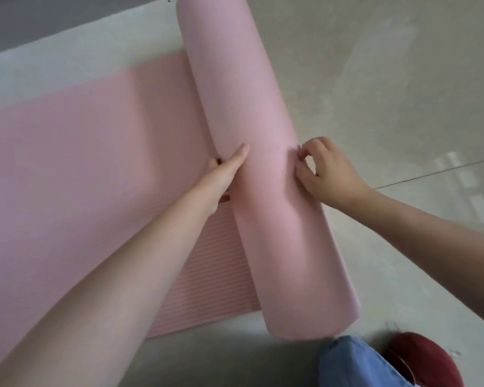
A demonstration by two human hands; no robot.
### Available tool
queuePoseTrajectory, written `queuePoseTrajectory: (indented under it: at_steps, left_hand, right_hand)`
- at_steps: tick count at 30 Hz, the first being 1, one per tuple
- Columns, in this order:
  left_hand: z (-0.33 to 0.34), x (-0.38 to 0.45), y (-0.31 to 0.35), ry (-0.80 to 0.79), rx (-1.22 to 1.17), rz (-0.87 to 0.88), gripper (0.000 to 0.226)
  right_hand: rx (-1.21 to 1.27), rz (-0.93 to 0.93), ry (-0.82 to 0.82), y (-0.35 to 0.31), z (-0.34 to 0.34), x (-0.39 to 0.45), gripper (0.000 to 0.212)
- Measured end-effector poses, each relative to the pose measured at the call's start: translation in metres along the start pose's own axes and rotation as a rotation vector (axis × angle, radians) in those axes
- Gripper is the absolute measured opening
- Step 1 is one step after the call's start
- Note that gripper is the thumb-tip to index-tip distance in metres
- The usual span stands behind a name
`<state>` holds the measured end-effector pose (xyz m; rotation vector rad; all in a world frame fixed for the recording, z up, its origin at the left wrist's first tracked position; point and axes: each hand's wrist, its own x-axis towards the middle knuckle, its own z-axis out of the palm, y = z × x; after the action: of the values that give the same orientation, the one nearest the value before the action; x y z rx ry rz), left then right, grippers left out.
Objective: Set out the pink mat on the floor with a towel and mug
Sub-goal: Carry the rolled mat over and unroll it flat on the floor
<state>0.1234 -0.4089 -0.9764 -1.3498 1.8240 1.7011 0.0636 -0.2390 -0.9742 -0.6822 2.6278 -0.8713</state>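
The pink mat [76, 152] lies partly unrolled on the pale floor, its flat ribbed part spreading to the left. The rest is still a thick roll [249, 129] that runs from the top centre down to the lower right. My left hand [224, 174] presses flat against the roll's left side, at the seam with the flat part. My right hand [327, 169] rests on the roll's right side with curled fingertips touching it. No towel or mug is in view.
Pale grey floor [389, 79] stretches to the right of the roll, crossed by a thin dark line. A darker strip runs along the top left. At the bottom right are my blue-clad knee [355, 364] and a dark red shoe [428, 358].
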Motion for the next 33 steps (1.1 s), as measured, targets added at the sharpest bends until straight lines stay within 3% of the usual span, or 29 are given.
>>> queuePoseTrajectory:
  at_steps: [3, 6, 9, 12, 15, 19, 23, 26, 28, 30, 32, 33]
  left_hand:
    - [0.019, -0.002, 0.012, 0.001, -0.005, 0.105, 0.026]
    - [0.041, -0.004, 0.02, -0.1, -0.045, 0.145, 0.014]
    - [0.069, -0.003, 0.029, -0.174, -0.007, 0.217, 0.032]
    - [0.093, -0.003, 0.044, -0.228, -0.019, 0.238, 0.036]
    - [0.105, -0.001, 0.055, -0.155, -0.036, 0.263, 0.034]
    - [0.123, 0.002, 0.064, -0.094, -0.034, 0.208, 0.038]
    - [0.156, -0.008, 0.072, -0.181, 0.096, 0.109, 0.049]
    - [0.182, -0.011, 0.081, -0.238, 0.098, 0.125, 0.056]
    - [0.195, -0.009, 0.088, -0.245, 0.084, 0.129, 0.058]
    - [0.203, -0.006, 0.095, -0.222, 0.088, 0.132, 0.055]
    - [0.206, -0.002, 0.097, -0.165, 0.101, 0.126, 0.047]
    - [0.206, -0.001, 0.098, -0.139, 0.121, 0.126, 0.044]
  right_hand:
    - [0.073, 0.031, 0.035, 0.017, -0.018, -0.004, 0.02]
    - [0.04, -0.119, 0.082, 0.022, -0.036, -0.019, 0.022]
    - [-0.126, -0.283, 0.0, 0.03, -0.048, -0.033, 0.033]
    - [-0.306, -0.271, -0.078, 0.044, -0.051, -0.042, 0.046]
    - [-0.335, -0.152, -0.136, 0.059, -0.063, -0.041, 0.06]
    - [-0.319, 0.026, -0.048, 0.089, -0.087, -0.032, 0.064]
    - [-0.248, 0.279, -0.001, 0.108, -0.115, -0.021, 0.07]
    - [-0.243, 0.051, 0.044, 0.116, -0.127, -0.016, 0.047]
    - [-0.293, -0.126, -0.122, 0.126, -0.132, -0.013, 0.05]
    - [-0.32, -0.14, -0.253, 0.14, -0.141, -0.011, 0.042]
    - [-0.354, -0.075, -0.258, 0.151, -0.149, -0.008, 0.035]
    - [-0.371, -0.026, -0.234, 0.152, -0.153, -0.006, 0.043]
